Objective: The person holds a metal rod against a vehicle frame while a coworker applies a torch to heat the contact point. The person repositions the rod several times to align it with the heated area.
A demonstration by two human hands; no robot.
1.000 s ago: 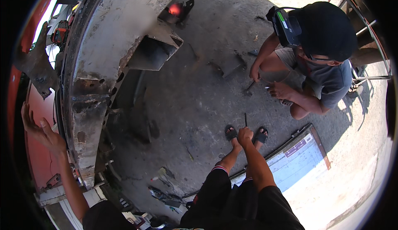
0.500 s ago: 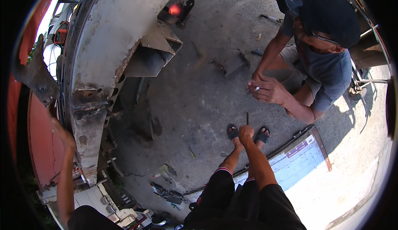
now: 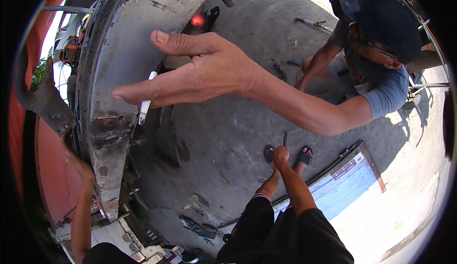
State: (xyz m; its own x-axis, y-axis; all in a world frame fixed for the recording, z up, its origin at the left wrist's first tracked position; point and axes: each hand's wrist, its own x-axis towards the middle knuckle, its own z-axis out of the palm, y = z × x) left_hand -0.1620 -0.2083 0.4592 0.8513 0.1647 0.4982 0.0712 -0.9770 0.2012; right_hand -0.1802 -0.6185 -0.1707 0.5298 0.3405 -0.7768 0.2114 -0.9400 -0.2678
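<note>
A curved, rusty metal bracket stands upright beside the long grey metal beam on the left. My left hand is at its lower end, fingers reaching up and closed on it; they are blurred and partly hidden. In front of my legs, my right hand is closed around a thin dark rod that points away from me. A co-worker's outstretched hand crosses in front of the beam, with a cigarette between its fingers and the thumb apart.
The co-worker, in a dark cap, crouches at the right. A part glowing red lies beyond the beam. A white-blue panel lies on the floor right of my legs. Loose tools lie near my left foot side.
The co-worker has stretched one arm leftward across the view to the beam, parting the two hands. My view has shifted slightly; my hands keep about the same poses.
</note>
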